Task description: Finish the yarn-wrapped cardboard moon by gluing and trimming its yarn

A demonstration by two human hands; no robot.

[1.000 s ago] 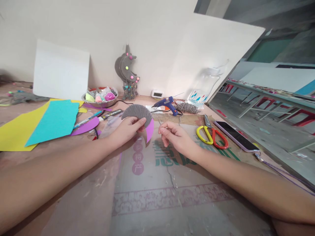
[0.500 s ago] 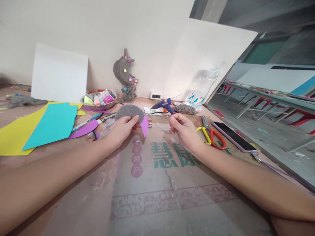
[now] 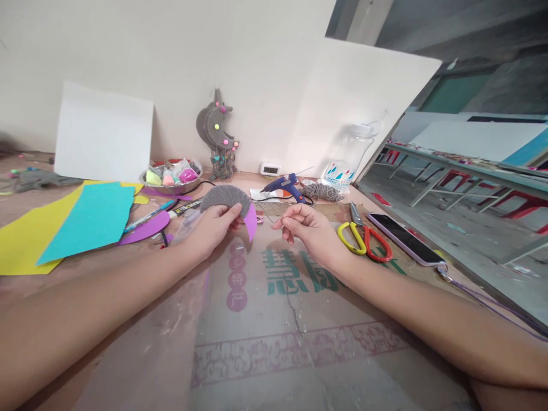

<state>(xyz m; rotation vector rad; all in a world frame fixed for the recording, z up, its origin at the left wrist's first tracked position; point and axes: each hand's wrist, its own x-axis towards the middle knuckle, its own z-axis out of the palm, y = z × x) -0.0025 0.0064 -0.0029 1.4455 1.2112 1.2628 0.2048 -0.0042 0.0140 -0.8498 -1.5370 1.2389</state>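
Note:
My left hand (image 3: pixel 218 225) is closed on a crescent (image 3: pixel 226 197) wrapped in grey yarn. Its bare purple tip (image 3: pixel 250 222) points down on the right. To the right, my right hand (image 3: pixel 302 225) has its fingers curled together at a thin grey yarn strand (image 3: pixel 268 217) that comes from the crescent side. A blue glue gun (image 3: pixel 285 184) lies behind my right hand, with a grey yarn bundle (image 3: pixel 323 192) beside it. Scissors (image 3: pixel 363 240) with one yellow and one red handle rest just right of my right hand.
Yellow foam sheet (image 3: pixel 25 245) and turquoise sheet (image 3: pixel 88 220) lie at left, near a bowl (image 3: pixel 173 187) of coloured clay. A decorated moon ornament (image 3: pixel 216 128), a small clock (image 3: pixel 270 169) and a clear jar (image 3: pixel 349 157) stand along the wall. A phone (image 3: pixel 405 238) lies at the right edge.
My right hand has moved left, closer to the crescent, and turned so its fingers point left. My left hand and the crescent stay nearly still.

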